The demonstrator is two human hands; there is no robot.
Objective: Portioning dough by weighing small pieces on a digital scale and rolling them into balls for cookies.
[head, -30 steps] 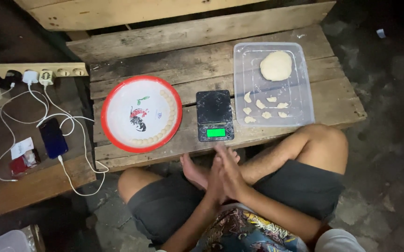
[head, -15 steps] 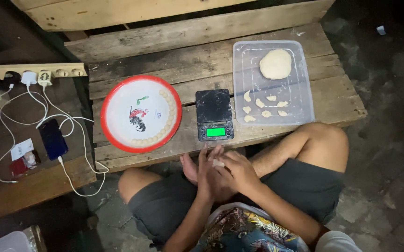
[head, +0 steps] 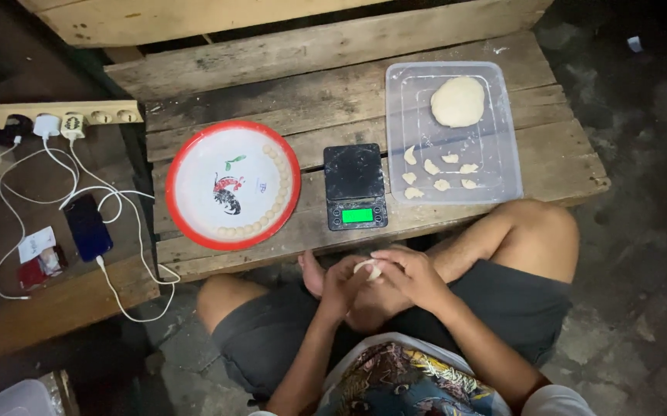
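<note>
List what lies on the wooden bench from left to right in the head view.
Red-rimmed plate with a curved row of small dough balls → black digital scale → clear plastic tray holding cut dough pieces and a dough lump.

both hands meet over the lap, left hand (head: 342, 283) and right hand (head: 410, 273) pinching a small dough piece (head: 367, 268), just below the black scale (head: 356, 186) on the pallet table (head: 287, 85).

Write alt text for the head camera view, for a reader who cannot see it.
A seated person's left hand and right hand hold a small dough piece between them. Ahead, a wooden bench holds a red-rimmed plate edged with dough balls, a digital scale and a clear tray with a dough lump and small pieces.
</note>
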